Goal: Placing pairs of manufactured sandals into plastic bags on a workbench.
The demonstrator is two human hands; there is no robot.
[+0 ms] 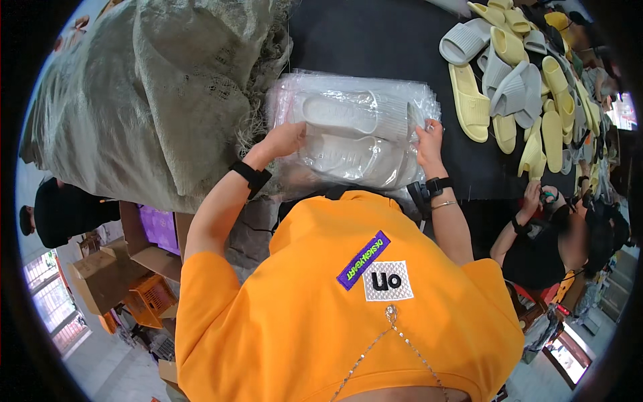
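A pair of white slide slippers (340, 112) lies side by side inside a clear plastic bag (420, 100), flat on the dark table in front of me. The bag rests on what looks like a stack of more clear bags. My left hand (284, 139) is closed on the bag's left edge, its fingertips partly hidden. At the opposite edge, my right hand (430, 142) pinches the plastic between thumb and fingers. Both wrists wear black bands.
A big greyish woven sack (147, 100) with frayed edges fills the left side. Loose yellow and grey slippers (469, 100) are heaped on the dark table (362, 33) at the right. A co-worker (536, 254) sits at the lower right. Cardboard boxes (110, 275) stand at the lower left.
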